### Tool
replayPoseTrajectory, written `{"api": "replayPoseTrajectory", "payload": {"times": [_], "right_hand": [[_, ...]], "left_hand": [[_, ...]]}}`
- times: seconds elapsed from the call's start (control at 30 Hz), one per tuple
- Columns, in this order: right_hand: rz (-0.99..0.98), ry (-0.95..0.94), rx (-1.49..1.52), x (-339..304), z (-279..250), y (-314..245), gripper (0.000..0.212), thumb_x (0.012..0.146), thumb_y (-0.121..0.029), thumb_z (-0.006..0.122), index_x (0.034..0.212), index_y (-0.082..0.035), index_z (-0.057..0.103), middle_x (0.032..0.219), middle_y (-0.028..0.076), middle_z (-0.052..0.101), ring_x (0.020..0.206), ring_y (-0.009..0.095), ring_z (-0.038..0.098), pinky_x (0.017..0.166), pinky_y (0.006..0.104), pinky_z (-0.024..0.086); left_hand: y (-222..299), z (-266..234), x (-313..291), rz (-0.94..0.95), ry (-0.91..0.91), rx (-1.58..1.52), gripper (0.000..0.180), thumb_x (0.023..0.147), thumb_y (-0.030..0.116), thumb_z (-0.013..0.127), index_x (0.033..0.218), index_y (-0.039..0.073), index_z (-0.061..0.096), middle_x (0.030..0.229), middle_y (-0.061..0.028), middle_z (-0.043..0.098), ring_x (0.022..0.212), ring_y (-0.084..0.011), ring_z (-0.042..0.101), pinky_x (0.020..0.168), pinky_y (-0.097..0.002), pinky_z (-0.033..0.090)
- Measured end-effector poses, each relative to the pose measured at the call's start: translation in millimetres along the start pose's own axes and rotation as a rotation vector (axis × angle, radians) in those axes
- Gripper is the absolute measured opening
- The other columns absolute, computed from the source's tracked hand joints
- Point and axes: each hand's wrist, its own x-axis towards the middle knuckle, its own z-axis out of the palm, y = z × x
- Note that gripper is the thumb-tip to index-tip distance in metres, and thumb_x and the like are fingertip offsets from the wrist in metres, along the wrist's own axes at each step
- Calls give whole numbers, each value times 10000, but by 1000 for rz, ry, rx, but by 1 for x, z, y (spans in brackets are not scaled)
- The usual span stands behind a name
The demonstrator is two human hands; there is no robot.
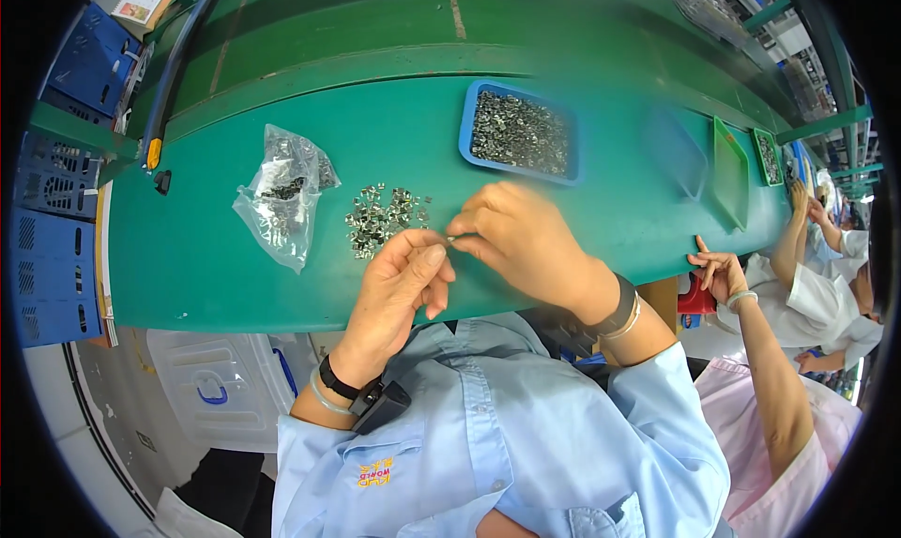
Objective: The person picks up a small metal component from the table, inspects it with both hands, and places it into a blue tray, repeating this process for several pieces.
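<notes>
Over the green tabletop (206, 299), the right hand (516, 230) and left hand (398, 280) meet, thumbs and fingers pinched closed. Just beyond lies a scattered heap of shiny, silvery bits (377, 222); held between the fingertips, one tiny, light piece (450, 239), its shape indistinct.

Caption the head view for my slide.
Left hand and right hand meet at a tiny part near loose metal pieces.
</notes>
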Motion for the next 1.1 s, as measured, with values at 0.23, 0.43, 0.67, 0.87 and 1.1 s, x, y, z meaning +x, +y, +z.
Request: {"api": "replayPoseTrajectory", "payload": {"times": [0.23,0.43,0.67,0.87,1.1], "right_hand": [[27,43,58,-16,-8,-7,192,732,-102,726,900,-86,635,867,48,602,809,251,586,701,355,476],[65,183,128,-29,-5,-7,157,752,-98,708,887,-76,631,850,44,586,790,241,579,691,342,472],[64,250,145,-34,-4,-4,141,753,-79,700,875,-70,630,830,46,583,769,241,579,673,342,483],[78,248,190,-37,-4,-2,155,745,-64,720,878,-74,641,854,55,602,798,237,587,677,330,489],[95,260,216,-39,-2,-4,154,751,-46,716,884,-73,642,849,52,604,787,223,592,658,319,489]], "left_hand": [[-12,7,8,-32,-77,-73,187,939,187,575,1033,27,556,754,-53,602,560,-107,530,465,-219,396],[-17,13,9,-31,-119,-103,199,940,202,575,1037,28,573,743,-56,609,562,-107,533,460,-217,391],[-16,22,8,-13,-73,-35,231,952,225,555,1056,20,573,772,-61,616,558,-111,528,461,-219,393],[-13,25,8,-1,-69,-28,204,952,217,554,1022,26,562,766,-62,609,553,-117,528,466,-226,397],[-16,28,12,29,-83,-34,146,936,187,581,945,46,544,736,-53,600,561,-116,529,470,-222,392]]}}
